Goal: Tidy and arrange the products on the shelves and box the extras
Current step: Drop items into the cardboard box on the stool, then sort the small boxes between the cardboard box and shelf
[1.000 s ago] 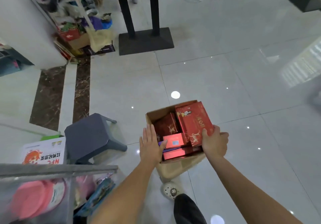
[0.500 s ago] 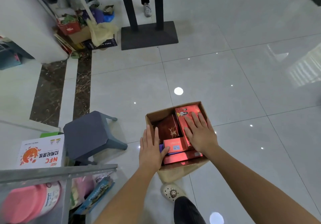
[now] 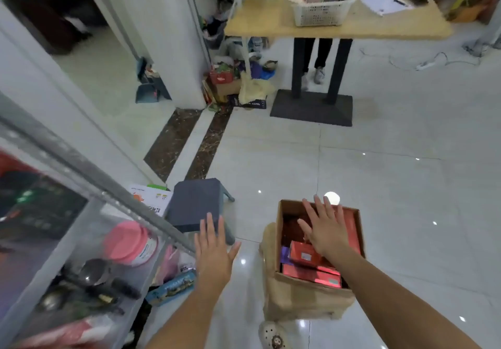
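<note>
Fingers spread, right hand [image 3: 326, 230] is lying flat over the cardboard box [image 3: 311, 291]. Left hand [image 3: 214, 251] is hovering open, empty. Red boxes [image 3: 311, 274] are lying flat, long axes left-right.

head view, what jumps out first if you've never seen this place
The open cardboard box on the glossy floor at lower centre, packed with red product boxes, draws the eye first; the right hand lies spread flat over them. The left hand hangs open and empty beside a dark grey stool. Further back stands a wooden table carrying a white basket.
</note>
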A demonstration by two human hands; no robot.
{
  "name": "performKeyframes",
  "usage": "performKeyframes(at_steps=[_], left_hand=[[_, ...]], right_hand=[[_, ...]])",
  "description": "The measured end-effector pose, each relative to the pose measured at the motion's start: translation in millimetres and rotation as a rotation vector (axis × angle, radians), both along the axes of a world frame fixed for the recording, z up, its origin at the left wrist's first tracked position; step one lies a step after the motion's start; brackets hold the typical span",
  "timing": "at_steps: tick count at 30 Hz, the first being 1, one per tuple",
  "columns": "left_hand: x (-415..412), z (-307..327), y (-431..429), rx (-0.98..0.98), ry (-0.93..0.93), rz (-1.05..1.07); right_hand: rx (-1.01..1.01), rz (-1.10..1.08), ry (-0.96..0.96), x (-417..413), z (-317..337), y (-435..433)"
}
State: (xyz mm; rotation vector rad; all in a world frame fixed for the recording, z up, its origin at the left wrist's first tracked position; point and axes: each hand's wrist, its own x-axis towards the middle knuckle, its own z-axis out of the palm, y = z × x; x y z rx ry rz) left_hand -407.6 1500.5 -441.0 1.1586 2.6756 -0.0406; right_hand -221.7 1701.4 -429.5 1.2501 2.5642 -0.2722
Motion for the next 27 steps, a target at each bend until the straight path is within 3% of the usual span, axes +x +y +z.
performKeyframes(at_steps=[8,15,20,27], left_hand=[[-37.6,150.7,-182.1,0.101,0.342,0.455],[-1.8,219.4,-348.2,0.215,0.532,0.737],[0.7,230.8,-402.1,0.162,0.510,0.921],[-50.6,236.9,-390.4,0.098,0.341,1.095]], right_hand=[[0.142,0.649,0.319,-157.6,133.2,-129.2],[0.135,1.089,0.456,-221.9,202.3,-304.0],[0.080,1.233,0.423,-254.3,219.0,-356.7],[0.156,1.315,0.322,-325.3,239.9,-353.6]])
